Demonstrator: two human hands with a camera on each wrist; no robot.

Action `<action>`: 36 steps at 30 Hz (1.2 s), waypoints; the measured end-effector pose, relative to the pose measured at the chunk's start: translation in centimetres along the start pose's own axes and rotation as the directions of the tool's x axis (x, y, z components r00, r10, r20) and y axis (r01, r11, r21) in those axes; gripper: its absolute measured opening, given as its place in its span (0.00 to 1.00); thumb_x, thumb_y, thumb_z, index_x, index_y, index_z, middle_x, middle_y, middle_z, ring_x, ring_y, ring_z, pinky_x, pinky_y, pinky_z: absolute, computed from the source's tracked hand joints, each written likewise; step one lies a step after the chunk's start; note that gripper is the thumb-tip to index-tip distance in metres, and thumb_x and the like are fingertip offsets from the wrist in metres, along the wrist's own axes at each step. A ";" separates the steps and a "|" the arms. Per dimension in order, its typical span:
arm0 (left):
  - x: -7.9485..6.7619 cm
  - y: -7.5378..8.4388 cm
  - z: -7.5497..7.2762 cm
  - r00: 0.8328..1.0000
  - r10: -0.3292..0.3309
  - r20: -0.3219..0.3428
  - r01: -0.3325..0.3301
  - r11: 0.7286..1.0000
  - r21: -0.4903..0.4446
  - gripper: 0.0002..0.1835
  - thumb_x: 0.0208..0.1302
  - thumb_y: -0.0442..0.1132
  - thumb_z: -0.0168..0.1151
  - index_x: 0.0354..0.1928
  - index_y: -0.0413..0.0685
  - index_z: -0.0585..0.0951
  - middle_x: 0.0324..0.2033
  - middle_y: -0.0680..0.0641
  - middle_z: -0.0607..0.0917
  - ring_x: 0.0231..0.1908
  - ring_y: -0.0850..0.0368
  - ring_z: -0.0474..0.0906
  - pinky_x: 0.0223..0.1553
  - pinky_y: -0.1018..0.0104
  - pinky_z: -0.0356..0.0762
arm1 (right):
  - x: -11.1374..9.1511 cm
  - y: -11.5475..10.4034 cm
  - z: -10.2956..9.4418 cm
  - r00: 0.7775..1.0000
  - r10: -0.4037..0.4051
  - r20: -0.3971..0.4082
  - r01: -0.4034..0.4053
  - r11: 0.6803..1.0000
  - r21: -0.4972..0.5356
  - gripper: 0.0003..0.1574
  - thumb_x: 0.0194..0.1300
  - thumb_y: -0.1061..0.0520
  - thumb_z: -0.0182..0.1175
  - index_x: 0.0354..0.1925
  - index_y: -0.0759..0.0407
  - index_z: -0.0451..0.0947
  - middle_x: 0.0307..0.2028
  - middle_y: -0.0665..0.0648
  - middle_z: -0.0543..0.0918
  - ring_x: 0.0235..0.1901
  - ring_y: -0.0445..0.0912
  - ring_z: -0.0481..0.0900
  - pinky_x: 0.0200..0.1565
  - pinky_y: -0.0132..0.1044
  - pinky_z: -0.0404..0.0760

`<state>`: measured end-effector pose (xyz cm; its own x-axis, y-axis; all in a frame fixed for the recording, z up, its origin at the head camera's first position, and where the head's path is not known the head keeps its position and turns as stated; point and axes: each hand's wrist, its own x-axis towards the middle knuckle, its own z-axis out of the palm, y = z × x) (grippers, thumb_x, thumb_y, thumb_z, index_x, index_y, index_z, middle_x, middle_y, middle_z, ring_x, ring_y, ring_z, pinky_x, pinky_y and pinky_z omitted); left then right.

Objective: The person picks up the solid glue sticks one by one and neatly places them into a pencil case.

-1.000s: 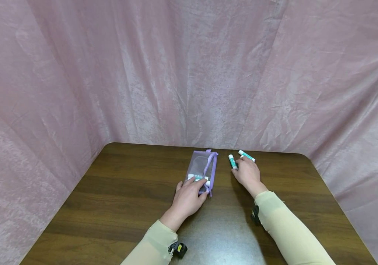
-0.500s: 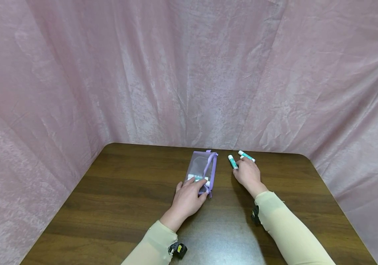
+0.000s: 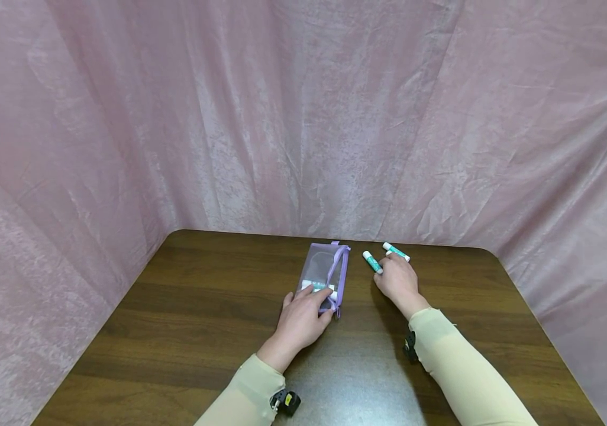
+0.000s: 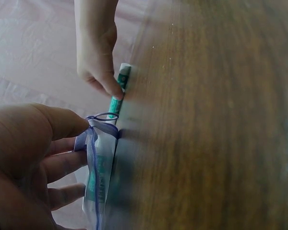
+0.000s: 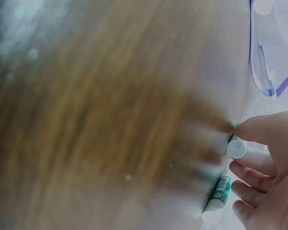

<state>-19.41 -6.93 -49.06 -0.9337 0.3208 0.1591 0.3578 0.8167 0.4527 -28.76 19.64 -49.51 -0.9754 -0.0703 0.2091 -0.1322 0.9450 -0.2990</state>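
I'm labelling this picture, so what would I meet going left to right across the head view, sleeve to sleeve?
Left sleeve, left hand, purple mesh pouch, teal-and-white tube nearest the pouch, right hand, right sleeve.

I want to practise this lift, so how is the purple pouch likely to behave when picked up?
The pouch will probably flop, since its see-through mesh looks thin. It may hang unevenly, its white-and-green contents lying towards the end by the left hand. Those contents look small, so it's probably fairly light.
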 end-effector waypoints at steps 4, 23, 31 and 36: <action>0.0 0.0 0.0 1.000 -0.001 0.000 0.001 1.000 0.003 0.24 0.78 0.48 0.70 0.72 0.57 0.84 0.67 0.53 0.87 0.76 0.43 0.73 0.72 0.22 0.61 | 0.0 -0.1 0.1 1.000 0.006 0.002 -0.006 1.000 -0.010 0.07 0.67 0.60 0.71 0.39 0.65 0.89 0.47 0.64 0.85 0.53 0.63 0.83 0.58 0.59 0.82; -0.1 -0.1 0.1 1.000 -0.001 0.002 0.001 1.000 0.000 0.24 0.78 0.48 0.70 0.72 0.57 0.84 0.67 0.53 0.87 0.76 0.43 0.73 0.73 0.22 0.60 | -0.4 -0.3 -0.2 0.997 0.036 -0.065 -0.036 0.999 0.003 0.07 0.67 0.61 0.67 0.36 0.62 0.90 0.49 0.64 0.88 0.55 0.67 0.84 0.57 0.63 0.83; -0.1 0.0 0.0 1.000 0.000 0.007 0.000 1.000 0.003 0.24 0.78 0.48 0.70 0.73 0.56 0.83 0.68 0.53 0.86 0.76 0.43 0.72 0.73 0.22 0.60 | -0.9 -0.6 -1.0 0.996 0.072 -0.061 -0.068 0.996 0.065 0.11 0.69 0.60 0.64 0.43 0.62 0.92 0.55 0.64 0.88 0.56 0.63 0.85 0.50 0.63 0.85; 0.0 0.0 -0.1 1.000 -0.001 0.012 0.001 1.000 0.000 0.24 0.78 0.47 0.70 0.73 0.56 0.83 0.68 0.52 0.86 0.76 0.42 0.72 0.73 0.22 0.60 | -1.1 -0.7 -1.8 0.996 0.070 -0.055 -0.065 0.994 0.088 0.13 0.71 0.58 0.64 0.46 0.61 0.92 0.59 0.63 0.88 0.59 0.62 0.84 0.45 0.61 0.86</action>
<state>-19.40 -6.99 -48.95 -0.9338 0.3256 0.1483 0.3568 0.8170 0.4529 -27.23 19.61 -47.84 -0.9710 0.0137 0.2386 -0.0836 0.9159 -0.3927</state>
